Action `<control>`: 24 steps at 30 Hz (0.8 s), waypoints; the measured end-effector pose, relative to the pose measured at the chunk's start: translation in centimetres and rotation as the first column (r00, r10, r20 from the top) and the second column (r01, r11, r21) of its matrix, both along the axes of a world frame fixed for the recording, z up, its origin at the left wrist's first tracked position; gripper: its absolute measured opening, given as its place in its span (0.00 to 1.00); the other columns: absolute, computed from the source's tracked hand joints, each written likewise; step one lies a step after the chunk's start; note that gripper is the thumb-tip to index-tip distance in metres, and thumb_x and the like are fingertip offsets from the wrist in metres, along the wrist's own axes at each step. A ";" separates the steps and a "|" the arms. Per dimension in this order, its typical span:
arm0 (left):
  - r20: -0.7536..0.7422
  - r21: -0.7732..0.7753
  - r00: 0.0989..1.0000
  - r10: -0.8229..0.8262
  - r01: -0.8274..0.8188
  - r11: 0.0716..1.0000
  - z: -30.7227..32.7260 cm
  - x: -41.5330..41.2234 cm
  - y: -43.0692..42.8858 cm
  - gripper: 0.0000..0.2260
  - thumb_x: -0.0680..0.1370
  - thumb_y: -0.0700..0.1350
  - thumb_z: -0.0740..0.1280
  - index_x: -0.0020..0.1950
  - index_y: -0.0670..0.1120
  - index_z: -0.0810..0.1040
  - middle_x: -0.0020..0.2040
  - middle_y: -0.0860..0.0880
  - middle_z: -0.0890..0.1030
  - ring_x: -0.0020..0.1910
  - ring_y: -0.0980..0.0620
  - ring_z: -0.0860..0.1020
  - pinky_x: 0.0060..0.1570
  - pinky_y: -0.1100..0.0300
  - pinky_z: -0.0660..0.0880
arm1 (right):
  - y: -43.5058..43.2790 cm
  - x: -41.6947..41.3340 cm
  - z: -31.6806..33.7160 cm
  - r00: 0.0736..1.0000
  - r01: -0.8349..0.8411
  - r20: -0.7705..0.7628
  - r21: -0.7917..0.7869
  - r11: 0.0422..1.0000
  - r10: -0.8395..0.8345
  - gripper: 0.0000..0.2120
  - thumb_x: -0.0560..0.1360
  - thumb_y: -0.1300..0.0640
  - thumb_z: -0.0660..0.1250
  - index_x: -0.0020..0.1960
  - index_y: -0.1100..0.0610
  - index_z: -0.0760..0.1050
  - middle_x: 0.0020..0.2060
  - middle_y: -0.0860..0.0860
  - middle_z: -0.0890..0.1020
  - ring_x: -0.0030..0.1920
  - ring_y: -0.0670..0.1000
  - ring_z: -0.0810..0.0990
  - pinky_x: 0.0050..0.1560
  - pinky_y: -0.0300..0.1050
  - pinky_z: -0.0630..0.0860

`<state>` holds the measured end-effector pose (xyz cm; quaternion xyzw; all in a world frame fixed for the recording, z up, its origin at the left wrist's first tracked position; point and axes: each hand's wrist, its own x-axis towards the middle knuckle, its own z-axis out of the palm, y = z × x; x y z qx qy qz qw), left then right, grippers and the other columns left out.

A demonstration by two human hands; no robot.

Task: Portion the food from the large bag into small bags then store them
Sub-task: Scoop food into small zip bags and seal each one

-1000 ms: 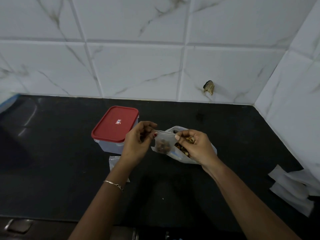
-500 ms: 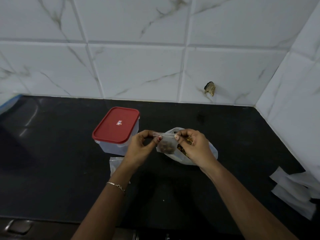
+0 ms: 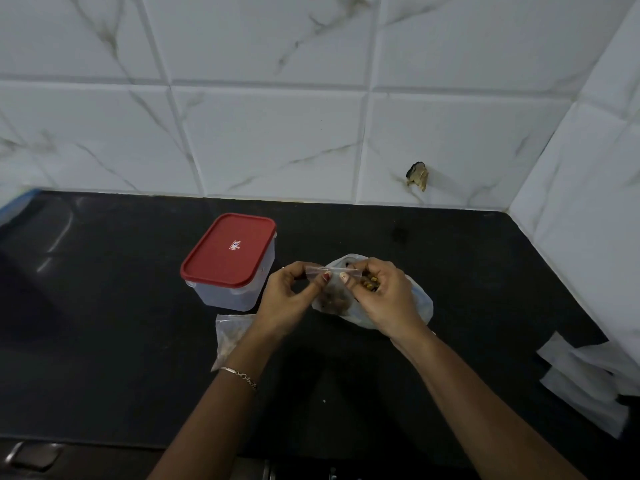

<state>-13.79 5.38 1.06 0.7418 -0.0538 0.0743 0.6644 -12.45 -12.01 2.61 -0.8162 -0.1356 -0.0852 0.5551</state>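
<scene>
Portioning is sitting partway along, by my reading: 1 small bag (image 3: 333,289) with a brown clump of food at its bottom is being held up between both hands, its top strip stretched level, and 1 more filled bag (image 3: 230,336) is lying flat on the black counter (image 3: 104,341), just in front of the red-lidded container (image 3: 230,261) and partly under the left forearm. The left hand (image 3: 289,299) is pinching the strip's left end between thumb and fingers; the right hand (image 3: 386,299) is pinching the right end while also cupping some yellowish-brown pieces in its curled fingers — so it is closed on both bag and food. The large bag (image 3: 420,304) is lying on the counter directly behind and beneath the hands, with food apparently left inside, though how much I cannot tell. Empty bags (image 3: 585,379) are waiting in a loose stack at the right edge, and the container is lidded, so storing appears not yet begun. Compared with 1 s ago, the small bag's mouth is no longer gaping and slanted — the 2 hands are now pulling the strip straight and thumbs are meeting along it, which I read as sealing getting under way. Container, flat bag and stack are showing no shift.
</scene>
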 end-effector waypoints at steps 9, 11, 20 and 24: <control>0.059 0.096 0.996 0.071 -0.077 0.992 -0.4 -0.5 -1.0 0.03 0.76 0.41 0.70 0.49 0.46 0.80 0.46 0.49 0.82 0.49 0.52 0.81 0.47 0.59 0.79 | 0.3 -0.3 -0.1 0.994 -0.032 -0.100 0.026 0.999 0.035 0.02 0.73 0.53 0.72 0.43 0.46 0.81 0.40 0.43 0.84 0.45 0.42 0.82 0.53 0.53 0.79; 0.098 0.133 0.988 0.121 -0.133 0.982 -0.3 -0.8 -0.9 0.03 0.76 0.41 0.70 0.47 0.48 0.80 0.45 0.51 0.82 0.48 0.55 0.80 0.46 0.62 0.78 | 0.8 0.1 -0.6 0.999 0.049 -0.018 -0.092 0.995 -0.050 0.03 0.71 0.46 0.71 0.39 0.42 0.79 0.38 0.39 0.83 0.43 0.40 0.81 0.53 0.55 0.78; 0.027 0.122 0.970 0.240 -0.241 0.963 0.2 -2.4 2.0 0.05 0.74 0.42 0.72 0.43 0.41 0.79 0.43 0.46 0.83 0.44 0.53 0.82 0.42 0.59 0.81 | 2.4 0.9 -0.8 0.990 0.056 -0.130 -0.023 0.998 -0.058 0.10 0.65 0.48 0.78 0.35 0.49 0.79 0.33 0.46 0.83 0.37 0.44 0.82 0.43 0.47 0.81; -0.060 0.109 0.960 0.273 -0.266 0.958 -0.6 -4.1 4.1 0.03 0.76 0.43 0.70 0.44 0.44 0.80 0.43 0.47 0.84 0.45 0.53 0.83 0.42 0.61 0.80 | 3.6 0.9 -1.7 0.988 -0.070 -0.137 -0.016 0.997 0.068 0.05 0.70 0.53 0.76 0.39 0.47 0.80 0.38 0.46 0.84 0.43 0.45 0.83 0.50 0.49 0.80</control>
